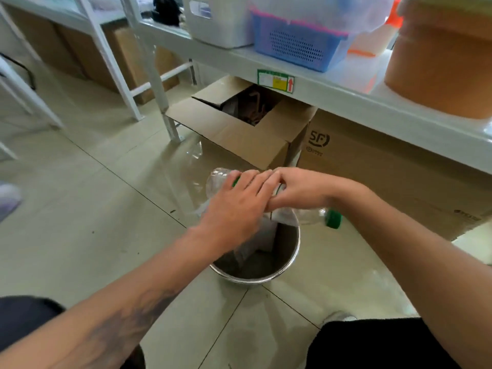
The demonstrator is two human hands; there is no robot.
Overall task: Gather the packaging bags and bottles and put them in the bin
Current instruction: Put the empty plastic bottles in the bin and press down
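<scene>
A second clear bottle (195,151) lies on the floor by the shelf leg, not yet gathered. The left hand (237,209) spreads flat over a clear green-capped bottle (219,177) and the packaging bags (255,241), which hang into the metal bin (290,259); what its fingers grip cannot be told. The right hand (298,191) curls around the bottle's middle, cap (333,218) jutting right past the rim. Judged progress: the bags are partly in, this bottle is about to be dropped, one remains.

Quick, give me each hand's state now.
Left hand: closed on a clear bottle above the bin.
Right hand: closed on a green-capped bottle.
</scene>
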